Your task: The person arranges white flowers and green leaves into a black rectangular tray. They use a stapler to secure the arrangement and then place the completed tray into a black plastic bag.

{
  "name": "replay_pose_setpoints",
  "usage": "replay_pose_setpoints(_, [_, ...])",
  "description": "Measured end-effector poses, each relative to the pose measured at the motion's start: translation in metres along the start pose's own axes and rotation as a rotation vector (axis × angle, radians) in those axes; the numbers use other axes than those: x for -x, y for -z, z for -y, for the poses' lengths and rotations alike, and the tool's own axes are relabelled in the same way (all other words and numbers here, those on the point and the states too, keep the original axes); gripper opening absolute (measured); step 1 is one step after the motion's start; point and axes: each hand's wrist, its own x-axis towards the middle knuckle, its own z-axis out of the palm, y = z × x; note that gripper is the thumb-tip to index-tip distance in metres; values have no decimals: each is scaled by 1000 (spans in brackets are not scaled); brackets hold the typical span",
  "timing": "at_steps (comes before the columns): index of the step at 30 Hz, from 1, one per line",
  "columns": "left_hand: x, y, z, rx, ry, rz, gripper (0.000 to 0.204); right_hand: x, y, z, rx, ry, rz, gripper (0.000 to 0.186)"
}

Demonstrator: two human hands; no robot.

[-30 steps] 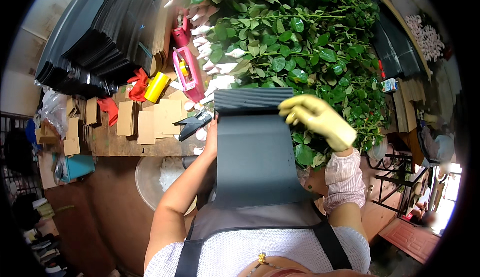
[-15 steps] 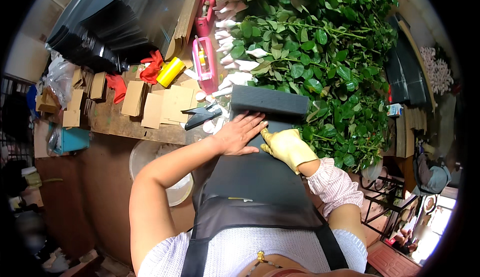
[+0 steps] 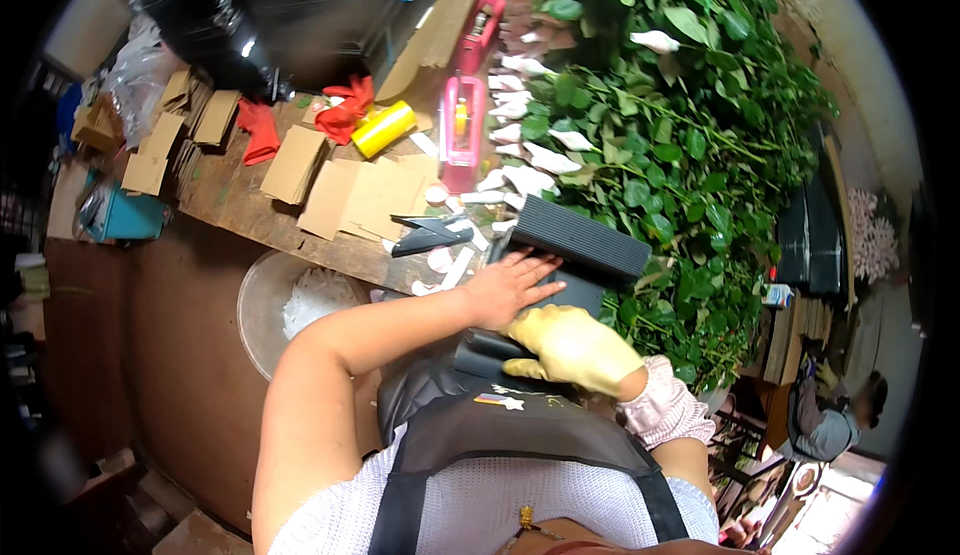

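A black cardboard sheet lies at the table's front edge, with a ridged far panel (image 3: 580, 240) standing up and a near flap (image 3: 484, 353) bent up toward me. My bare left hand (image 3: 510, 290) rests palm down on the sheet just short of the ridged panel, fingers stretched and slightly apart. My right hand (image 3: 580, 350), in a yellow glove with a striped sleeve cover above it, is closed over the near flap. Its thumb lies along the near side. The glove hides part of the fold.
Leafy rose stems (image 3: 640, 155) with white-wrapped heads cover the table's right side. A black stapler (image 3: 430, 235), tan cardboard pieces (image 3: 370, 195), a yellow tape roll (image 3: 384, 129) and a pink tape dispenser (image 3: 462, 135) lie left. Below stands a pale bucket (image 3: 262, 305). Another person (image 3: 835, 420) is far right.
The near part of the black sheet, flat before, is now bent up. My right hand has moved nearer to me with it. My left hand stays pressed on the sheet. The view has shifted.
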Motion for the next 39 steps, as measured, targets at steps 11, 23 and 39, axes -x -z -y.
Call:
replay_pose_setpoints(11, [-2, -32, 1, 176, 19, -73, 62, -316, -42, -22, 567, 210, -547, 36])
replay_pose_setpoints(23, [-11, -28, 2, -38, -100, -66, 58, -313, -74, -32, 389, -137, -268, 92])
replay_pose_setpoints(39, [-2, -24, 15, -225, -109, -22, 62, -302, -39, -35, 246, -137, -384, 102])
